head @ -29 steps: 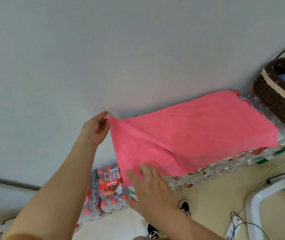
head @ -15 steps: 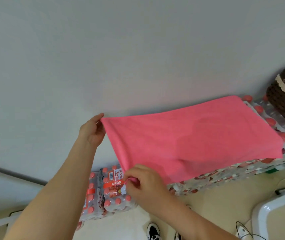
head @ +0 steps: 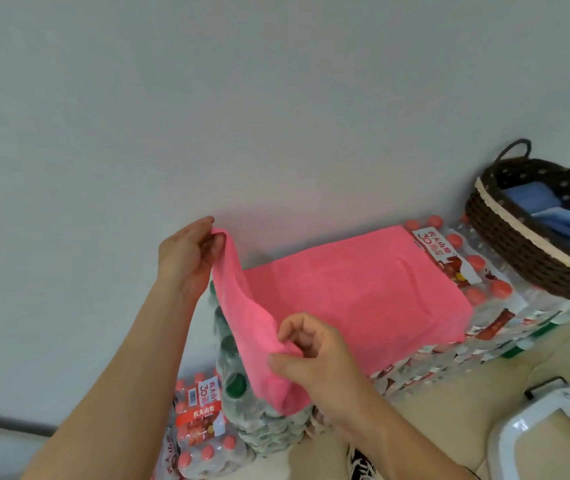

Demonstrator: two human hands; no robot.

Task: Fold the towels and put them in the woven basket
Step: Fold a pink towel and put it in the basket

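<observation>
Head view shows the pink towel (head: 363, 292) spread over shrink-wrapped bottle packs (head: 484, 341) just left of the woven basket (head: 519, 258), its left edge lifted: the left hand (head: 186, 258) pinches the far corner, the right hand (head: 314, 355) the near one. It looks light, soft and limp, so the corners are the sensible hold. Red pack labels (head: 207, 403) read 农夫山泉 with a large 30

The pink cloth towel (head: 363, 299) is looking matt and fuzzy. The dark brown woven basket (head: 519, 251) is looking rough; clear plastic bottle wrap (head: 505, 303) is gleaming.
</observation>
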